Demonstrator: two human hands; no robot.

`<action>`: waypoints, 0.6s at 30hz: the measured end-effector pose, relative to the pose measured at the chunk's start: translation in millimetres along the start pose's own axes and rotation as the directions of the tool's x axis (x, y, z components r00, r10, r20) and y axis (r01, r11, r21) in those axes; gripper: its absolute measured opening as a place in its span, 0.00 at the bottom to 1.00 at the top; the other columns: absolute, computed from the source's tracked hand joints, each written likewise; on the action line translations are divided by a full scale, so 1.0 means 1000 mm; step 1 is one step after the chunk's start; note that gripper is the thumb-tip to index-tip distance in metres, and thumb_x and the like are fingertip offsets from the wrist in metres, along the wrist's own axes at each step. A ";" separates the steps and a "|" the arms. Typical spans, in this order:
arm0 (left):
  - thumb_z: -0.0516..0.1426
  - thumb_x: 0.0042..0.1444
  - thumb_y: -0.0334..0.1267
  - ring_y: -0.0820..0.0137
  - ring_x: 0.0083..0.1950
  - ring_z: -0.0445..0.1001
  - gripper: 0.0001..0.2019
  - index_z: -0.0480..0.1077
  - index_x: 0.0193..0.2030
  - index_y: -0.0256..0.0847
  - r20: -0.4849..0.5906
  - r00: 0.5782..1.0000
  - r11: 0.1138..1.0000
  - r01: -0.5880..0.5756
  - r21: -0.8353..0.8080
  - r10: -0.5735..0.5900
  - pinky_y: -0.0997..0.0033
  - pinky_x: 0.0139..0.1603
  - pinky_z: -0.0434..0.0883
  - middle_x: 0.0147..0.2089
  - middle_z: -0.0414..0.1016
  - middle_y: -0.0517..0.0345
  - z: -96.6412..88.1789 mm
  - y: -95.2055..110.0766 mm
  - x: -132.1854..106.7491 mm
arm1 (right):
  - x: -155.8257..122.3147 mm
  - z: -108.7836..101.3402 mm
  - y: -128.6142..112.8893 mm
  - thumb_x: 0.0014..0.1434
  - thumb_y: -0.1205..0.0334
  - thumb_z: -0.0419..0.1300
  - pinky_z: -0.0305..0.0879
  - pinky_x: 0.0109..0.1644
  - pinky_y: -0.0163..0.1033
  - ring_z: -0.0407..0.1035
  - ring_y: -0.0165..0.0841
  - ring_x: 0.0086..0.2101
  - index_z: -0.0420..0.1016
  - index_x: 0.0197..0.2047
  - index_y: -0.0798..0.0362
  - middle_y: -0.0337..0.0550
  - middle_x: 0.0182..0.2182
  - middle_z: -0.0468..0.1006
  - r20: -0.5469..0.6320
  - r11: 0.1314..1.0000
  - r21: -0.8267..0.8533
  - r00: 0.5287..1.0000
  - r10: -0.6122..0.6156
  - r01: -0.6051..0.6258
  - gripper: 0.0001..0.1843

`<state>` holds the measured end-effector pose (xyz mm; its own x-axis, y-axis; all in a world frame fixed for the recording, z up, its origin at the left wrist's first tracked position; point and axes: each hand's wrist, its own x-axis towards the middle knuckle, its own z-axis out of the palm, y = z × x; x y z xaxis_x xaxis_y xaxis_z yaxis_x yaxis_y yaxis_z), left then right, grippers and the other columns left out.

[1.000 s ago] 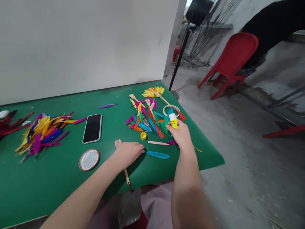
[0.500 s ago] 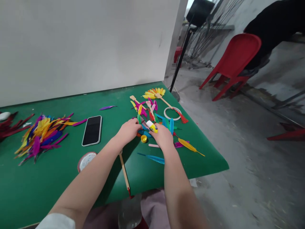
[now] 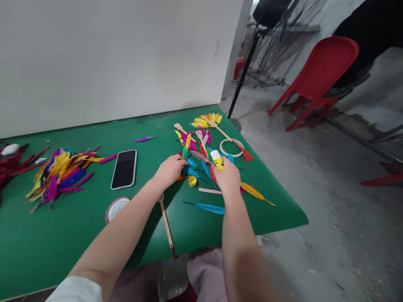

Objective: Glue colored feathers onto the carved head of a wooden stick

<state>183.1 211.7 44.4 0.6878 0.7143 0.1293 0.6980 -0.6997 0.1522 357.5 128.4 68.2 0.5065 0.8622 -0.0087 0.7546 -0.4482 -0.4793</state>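
Note:
My right hand [image 3: 228,174] is closed around a white and yellow glue stick [image 3: 217,160], held over the loose feathers. A mauve feather [image 3: 199,156] reaches to these fingers; whether they grip it I cannot tell. My left hand [image 3: 170,171] has its fingers pinched together at the feathers, next to a green feather [image 3: 185,152]; what they hold is hidden. Between the hands stands a small yellow cap [image 3: 192,181]. Blue feathers [image 3: 192,172] lie about the left fingertips. A wooden handle [image 3: 166,224] with a red cord lies partly under my left wrist.
On the green table [image 3: 151,155] lie a phone [image 3: 124,170], a heap of coloured feathers [image 3: 64,174], a roll of tape [image 3: 118,207], a yellow feather fan [image 3: 209,121] and a white ring [image 3: 231,148]. A red chair [image 3: 327,67] and a person in black [image 3: 374,37] are at right.
My right hand has moved right with the glue stick, away from my left hand. The mauve feather now shows more, nearer the right fingers. The view has shifted slightly.

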 end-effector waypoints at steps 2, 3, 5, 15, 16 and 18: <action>0.49 0.57 0.30 0.66 0.46 0.68 0.14 0.71 0.45 0.40 -0.008 1.000 1.000 0.009 -0.003 -0.009 0.69 0.47 0.67 0.43 0.70 0.52 0.001 0.000 0.000 | -0.001 -0.002 -0.001 0.57 0.60 0.52 0.54 0.29 0.37 0.69 0.41 0.38 0.67 0.44 0.54 0.51 0.40 0.74 -0.027 1.000 -0.022 1.000 0.013 -0.013 0.12; 0.48 0.57 0.30 0.66 0.46 0.68 0.14 0.72 0.45 0.40 -0.010 1.000 1.000 0.010 -0.005 -0.011 0.69 0.47 0.67 0.43 0.70 0.52 0.001 -0.001 0.000 | -0.002 -0.001 -0.001 0.57 0.60 0.53 0.54 0.30 0.37 0.68 0.41 0.39 0.68 0.44 0.54 0.51 0.41 0.73 -0.025 1.000 -0.027 1.000 -0.004 0.004 0.12; 0.48 0.57 0.29 0.67 0.45 0.68 0.14 0.72 0.43 0.41 -0.013 1.000 1.000 0.007 -0.009 -0.008 0.70 0.47 0.67 0.43 0.70 0.52 0.002 -0.002 -0.001 | -0.002 0.001 -0.003 0.56 0.60 0.55 0.55 0.31 0.36 0.68 0.39 0.40 0.68 0.43 0.52 0.47 0.41 0.74 0.010 0.997 -0.022 0.997 -0.071 0.071 0.11; 0.48 0.56 0.28 0.67 0.45 0.69 0.14 0.73 0.41 0.41 -0.059 0.998 1.000 -0.008 -0.024 0.007 0.68 0.47 0.68 0.43 0.70 0.52 0.003 -0.003 -0.006 | -0.001 0.015 -0.005 0.53 0.66 0.56 0.50 0.26 0.36 0.70 0.38 0.36 0.69 0.42 0.50 0.44 0.37 0.76 0.117 0.988 -0.038 0.982 -0.146 0.151 0.12; 0.48 0.56 0.29 0.67 0.45 0.69 0.14 0.73 0.42 0.41 -0.066 0.998 1.000 -0.008 -0.025 0.006 0.67 0.47 0.68 0.43 0.70 0.52 0.002 -0.003 -0.008 | -0.002 0.014 -0.006 0.53 0.66 0.56 0.49 0.26 0.36 0.70 0.39 0.35 0.69 0.42 0.50 0.44 0.35 0.76 0.109 0.989 -0.040 0.985 -0.137 0.142 0.12; 0.48 0.57 0.29 0.66 0.46 0.68 0.13 0.73 0.42 0.41 -0.083 0.997 1.000 -0.007 -0.024 0.005 0.66 0.48 0.68 0.44 0.70 0.52 -0.001 -0.003 -0.013 | -0.002 0.012 -0.006 0.53 0.66 0.56 0.49 0.26 0.36 0.70 0.39 0.35 0.69 0.42 0.50 0.44 0.35 0.76 0.092 0.991 -0.035 0.988 -0.127 0.130 0.12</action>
<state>171.7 204.2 42.8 0.6721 0.7098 0.2108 0.6885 -0.7038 0.1748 347.1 132.3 60.5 0.3664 0.9300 -0.0285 0.8283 -0.3400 -0.4454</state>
